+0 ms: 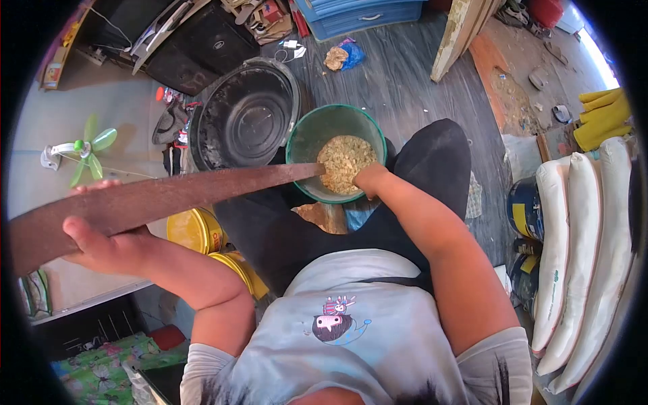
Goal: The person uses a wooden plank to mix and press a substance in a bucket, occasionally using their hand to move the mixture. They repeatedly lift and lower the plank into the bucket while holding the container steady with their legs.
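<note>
Clasping the plank (182, 192) near its wider end, the left grip (111, 248) pinched it firmly, thumb over the near edge and fingertips showing past the far one, with that elbow bent. The right arm slanted forward and inward, its grip (369, 180) lowered into the bucket (305, 138) at the flakes (343, 154); those fingers were hidden, so whether they were spread or pressed together could not be told.

Counted, there were one plank, one bucket, one black tub (250, 121), two yellow pails (189, 231), three white sacks (584, 229) and one fan (84, 148). The plank ran from the left grip across to the bucket, its narrow end just left of the right grip.

The tub stood ahead and left of the right grip, close beside the bucket. The pails sat to the right of the left grip, partly behind the left forearm, and the fan was beyond that grip. The sacks lay well to the right of the right grip; blue drawers (358, 21) stood far ahead of it. The plank covered part of the left leg (236, 233).
</note>
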`<state>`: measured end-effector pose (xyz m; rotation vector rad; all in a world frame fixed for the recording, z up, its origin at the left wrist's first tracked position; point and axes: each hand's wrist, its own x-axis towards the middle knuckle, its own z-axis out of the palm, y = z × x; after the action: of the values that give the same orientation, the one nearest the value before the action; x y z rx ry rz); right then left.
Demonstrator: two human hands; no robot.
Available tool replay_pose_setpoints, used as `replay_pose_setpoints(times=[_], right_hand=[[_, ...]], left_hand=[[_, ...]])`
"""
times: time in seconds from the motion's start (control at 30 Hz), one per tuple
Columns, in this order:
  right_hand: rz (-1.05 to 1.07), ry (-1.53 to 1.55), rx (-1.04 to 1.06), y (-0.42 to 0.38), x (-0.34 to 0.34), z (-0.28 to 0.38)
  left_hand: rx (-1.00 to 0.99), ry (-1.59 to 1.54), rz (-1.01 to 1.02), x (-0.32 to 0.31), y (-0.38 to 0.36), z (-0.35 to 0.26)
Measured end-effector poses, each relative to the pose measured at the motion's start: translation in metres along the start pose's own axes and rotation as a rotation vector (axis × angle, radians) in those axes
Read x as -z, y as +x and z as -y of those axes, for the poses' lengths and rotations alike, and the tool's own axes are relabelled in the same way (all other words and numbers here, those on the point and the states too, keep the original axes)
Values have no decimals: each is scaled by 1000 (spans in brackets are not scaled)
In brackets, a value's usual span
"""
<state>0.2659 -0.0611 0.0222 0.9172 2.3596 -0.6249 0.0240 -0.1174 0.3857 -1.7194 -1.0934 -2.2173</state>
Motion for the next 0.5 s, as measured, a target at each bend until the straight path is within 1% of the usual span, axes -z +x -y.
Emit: replay_pose_setpoints(times=[0.03, 0.07, 0.13, 0.27, 0.33, 0.37, 0.43, 0.47, 0.5], right_hand=[[-87, -26, 11, 4, -7, -1], [-89, -29, 10, 9, -14, 0], [-106, -60, -61, 15, -15, 3], [-92, -34, -37, 12, -13, 5], [-42, -58, 54, 0, -3, 12], [-39, -56, 51, -5, 0, 14], [110, -25, 88, -11, 3, 18], [113, -25, 89, -9, 0, 18], [110, -23, 77, -8, -4, 18]], left_hand=[[0, -44, 14, -3, 3, 1], [-2, -45, 11, -6, 3, 2], [31, -38, 11, -16, 4, 4], [-12, -30, 61, -26, 4, 6], [11, -34, 87, -25, 4, 7], [15, -36, 86, -25, 4, 8], [34, -121, 75, -22, 4, 8], [37, -119, 74, -21, 4, 5], [92, -162, 129, -21, 5, 2]])
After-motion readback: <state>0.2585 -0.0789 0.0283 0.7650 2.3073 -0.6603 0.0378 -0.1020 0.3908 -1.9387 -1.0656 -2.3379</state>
